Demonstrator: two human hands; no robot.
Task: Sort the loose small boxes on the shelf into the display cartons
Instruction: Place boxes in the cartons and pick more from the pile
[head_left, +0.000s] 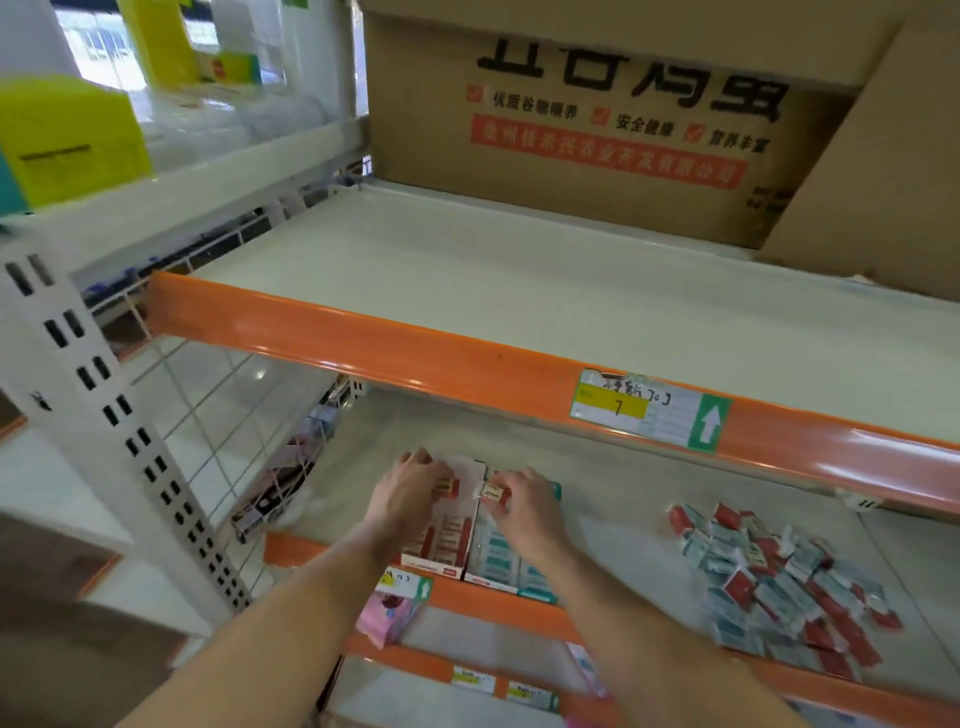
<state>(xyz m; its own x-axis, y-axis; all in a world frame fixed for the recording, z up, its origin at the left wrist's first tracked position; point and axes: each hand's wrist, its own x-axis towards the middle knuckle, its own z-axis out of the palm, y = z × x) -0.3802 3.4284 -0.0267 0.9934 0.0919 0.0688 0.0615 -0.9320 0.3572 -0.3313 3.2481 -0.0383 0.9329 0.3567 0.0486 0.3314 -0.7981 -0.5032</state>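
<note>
Loose small boxes (779, 577), red and teal, lie heaped right of cartons (467, 551).

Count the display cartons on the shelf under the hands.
2: a red carton under the left hand, and a teal carton touching its right side, under the right hand.

A shop: orange-edged shelving (467, 364) with price labels (649, 410).

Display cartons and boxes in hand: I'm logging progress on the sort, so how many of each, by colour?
Red display carton: 1
Teal display carton: 1
Red small box held by the left hand: 1
Red small box held by the right hand: 1
Total: 4
The loose pile of red and teal boxes is too jumbled to count.
</note>
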